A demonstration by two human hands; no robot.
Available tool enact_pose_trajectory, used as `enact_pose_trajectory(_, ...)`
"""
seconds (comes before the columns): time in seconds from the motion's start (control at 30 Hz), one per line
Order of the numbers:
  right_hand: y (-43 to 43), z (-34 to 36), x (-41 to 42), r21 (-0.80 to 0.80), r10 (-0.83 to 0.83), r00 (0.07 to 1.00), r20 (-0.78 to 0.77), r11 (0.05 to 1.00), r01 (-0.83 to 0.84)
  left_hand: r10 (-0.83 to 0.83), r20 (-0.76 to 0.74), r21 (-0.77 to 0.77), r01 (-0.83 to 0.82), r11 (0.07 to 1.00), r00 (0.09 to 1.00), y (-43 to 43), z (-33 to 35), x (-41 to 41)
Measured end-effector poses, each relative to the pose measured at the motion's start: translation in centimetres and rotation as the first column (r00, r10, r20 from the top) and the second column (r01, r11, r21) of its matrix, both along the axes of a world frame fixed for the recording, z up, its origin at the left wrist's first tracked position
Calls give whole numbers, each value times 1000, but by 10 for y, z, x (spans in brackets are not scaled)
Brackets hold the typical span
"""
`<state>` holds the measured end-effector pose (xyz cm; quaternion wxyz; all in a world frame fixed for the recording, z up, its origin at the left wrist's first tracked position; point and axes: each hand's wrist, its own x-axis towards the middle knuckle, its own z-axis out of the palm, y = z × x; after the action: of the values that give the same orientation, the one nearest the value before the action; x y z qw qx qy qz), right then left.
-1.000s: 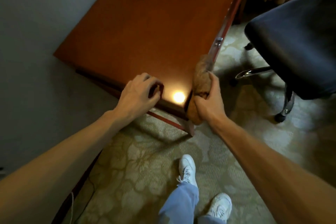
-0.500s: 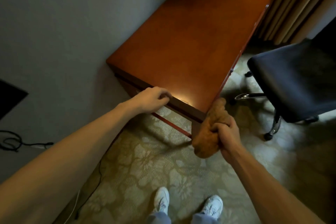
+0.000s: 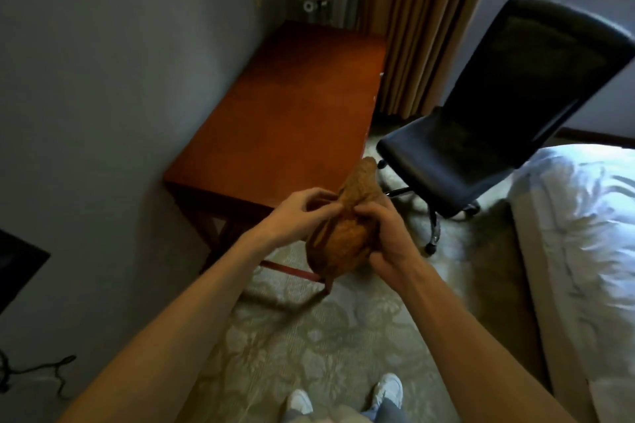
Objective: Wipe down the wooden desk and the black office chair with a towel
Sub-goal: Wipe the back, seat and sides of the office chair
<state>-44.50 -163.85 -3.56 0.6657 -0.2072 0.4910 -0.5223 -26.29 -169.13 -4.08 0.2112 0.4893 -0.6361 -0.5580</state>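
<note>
A bunched brown towel (image 3: 347,233) hangs in the air in front of the near end of the wooden desk (image 3: 285,120). My right hand (image 3: 385,233) grips it from the right side. My left hand (image 3: 302,216) pinches its left edge with the fingertips. The desk runs along the grey wall toward the curtains, its top bare. The black office chair (image 3: 481,134) stands to the right of the desk, turned partly away from it, with its seat and tall backrest in full view.
A bed with white bedding (image 3: 584,233) fills the right side, close to the chair's wheeled base (image 3: 433,237). Tan curtains (image 3: 422,21) hang behind the desk's far end. A black cable (image 3: 44,371) lies by the wall at lower left. Patterned carpet lies underfoot.
My left hand left the desk's near edge and took hold of the towel. My right hand lifted the towel away from the desk corner. The view rose and pulled back from the desk.
</note>
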Motion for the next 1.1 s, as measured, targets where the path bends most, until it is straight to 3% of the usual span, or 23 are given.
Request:
enact_pose_trajectory(0.13,24,25,-19,-79,-116,963,245,987,139,-12,-53,-116,6,993,999,18,14,-44)
enact_pose_trajectory(0.27,25,41,-47,-110,-194,948,254,967,228,-31,-231,-45,21,999,972,27,35,-83)
enact_pose_trajectory(0.37,21,47,-70,-144,-198,975,98,967,211,-50,-305,8,55,998,951,28,42,-113)
enact_pose_trajectory(0.5,14,42,-111,-159,-170,971,-166,977,144,-20,-278,-47,7,999,960,22,36,-160)
enact_pose_trajectory(0.63,1,42,-160,-117,-75,928,-365,993,34,163,-367,169,-106,980,916,2,28,-203)
enact_pose_trajectory(0.8,-22,54,-244,-102,47,841,-538,988,-120,288,-363,266,-198,943,886,-31,27,-274)
enact_pose_trajectory(1.0,-50,61,-331,-110,69,706,-705,972,-206,319,-381,321,-199,926,868,-56,32,-356)
enact_pose_trajectory(1.1,-64,59,-364,-109,73,684,-725,970,-219,355,-384,374,-208,904,852,-68,33,-392)
